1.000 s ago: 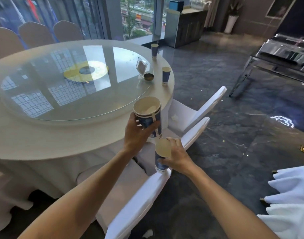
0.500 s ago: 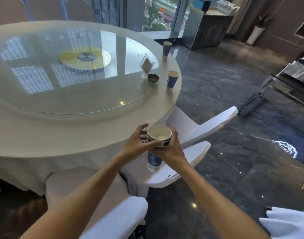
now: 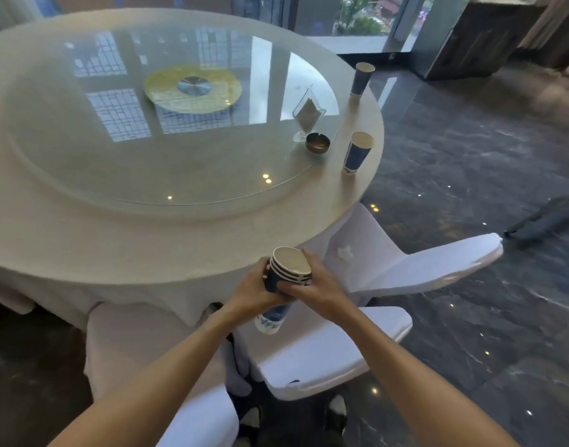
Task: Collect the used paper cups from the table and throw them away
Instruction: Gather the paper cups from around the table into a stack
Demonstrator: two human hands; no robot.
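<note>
A stack of blue-and-white paper cups (image 3: pixel 289 269) is nested together just off the near edge of the round table (image 3: pixel 147 240). My left hand (image 3: pixel 252 290) wraps its left side and my right hand (image 3: pixel 317 287) wraps its right side; both grip it. The bottom of the stack shows below my hands. Two more paper cups stand upright on the table's right edge: a nearer cup (image 3: pixel 357 156) and a farther cup (image 3: pixel 361 79).
A glass turntable (image 3: pixel 131 150) covers the table's middle, with a small dark ashtray (image 3: pixel 317 142) and a clear sign holder (image 3: pixel 306 116) on it. White-covered chairs (image 3: pixel 325 350) stand below my hands and to the right (image 3: pixel 422 266). Dark polished floor lies right.
The cup in my left hand came down into the cup in my right hand, forming one stack held by both hands. My view has moved closer to the table.
</note>
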